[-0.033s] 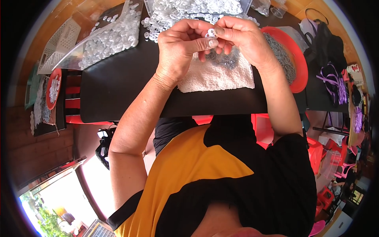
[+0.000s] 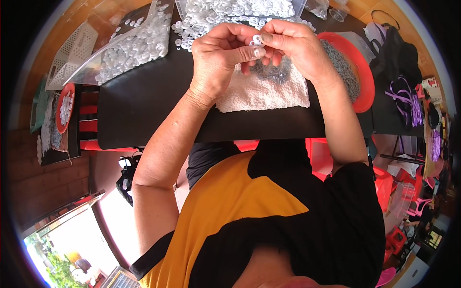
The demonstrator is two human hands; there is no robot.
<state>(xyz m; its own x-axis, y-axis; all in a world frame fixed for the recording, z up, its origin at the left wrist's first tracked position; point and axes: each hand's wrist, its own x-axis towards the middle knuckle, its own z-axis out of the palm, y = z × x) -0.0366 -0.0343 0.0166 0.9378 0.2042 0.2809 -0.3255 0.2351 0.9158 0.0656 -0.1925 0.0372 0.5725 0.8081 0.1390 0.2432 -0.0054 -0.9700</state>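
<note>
Between the fingertips of both hands is a small white round plastic piece [image 2: 257, 40] with dark openings in it. My left hand [image 2: 222, 54] pinches it from the left with thumb and forefinger. My right hand [image 2: 295, 47] is closed on its right side, thumb against the piece. Below the hands a cream towel [image 2: 261, 96] lies on the black table. A small heap of grey metal parts [image 2: 278, 73] rests on the towel, partly hidden by my fingers. Beyond my hands, many similar white pieces [image 2: 192, 33] are spread out.
A clear tray of white pieces [image 2: 139, 57] stands at the left, and another clear bin [image 2: 240, 7] at the far side. By my right forearm is a red basin [image 2: 366, 91] of grey metal parts. A black bag [image 2: 396, 57] lies farther right.
</note>
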